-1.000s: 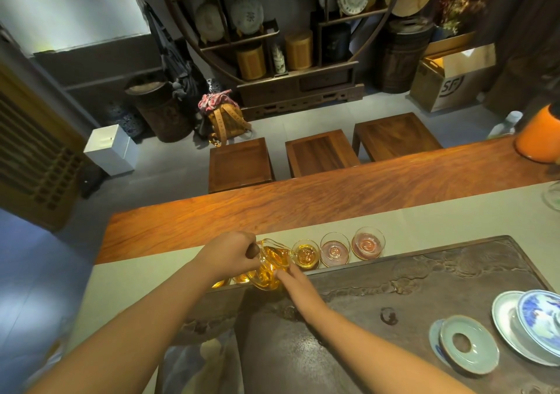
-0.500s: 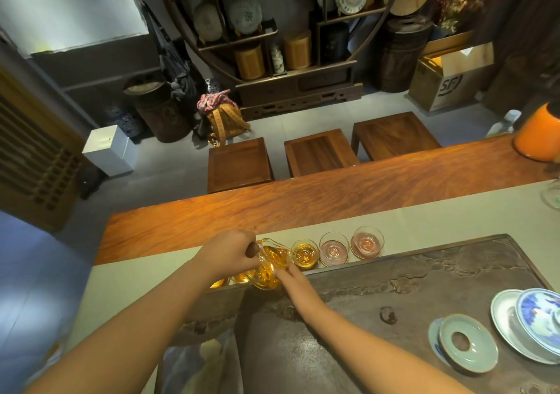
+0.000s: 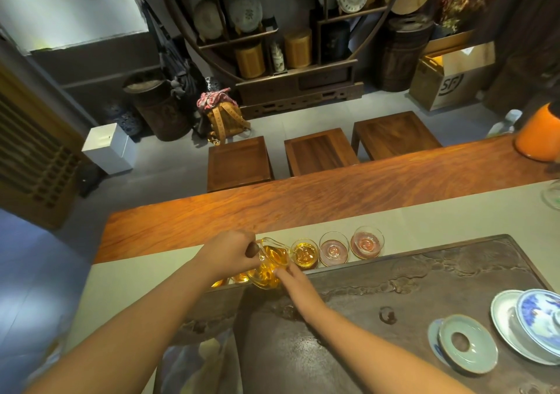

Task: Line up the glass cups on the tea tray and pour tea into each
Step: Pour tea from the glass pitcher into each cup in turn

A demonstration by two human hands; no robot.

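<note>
Head view: your left hand point(image 3: 228, 254) grips glass pitcher point(image 3: 270, 265) handle, fingers curled; right hand point(image 3: 292, 280) fingertips press its side. Pouring into third cup point(image 3: 304, 253) at 12 o'clock; 2 empty cups point(image 3: 333, 248) at 1 o'clock on tea tray point(image 3: 394, 272) edge. Next: shift spout right, tilt gently.

Two bare arms come in from the bottom edge. The left hand point(image 3: 228, 254) and the right hand point(image 3: 298, 284) have no gloves, rings or watch that can be seen. No sleeves show on the forearms. Both wrists are bare too.
</note>
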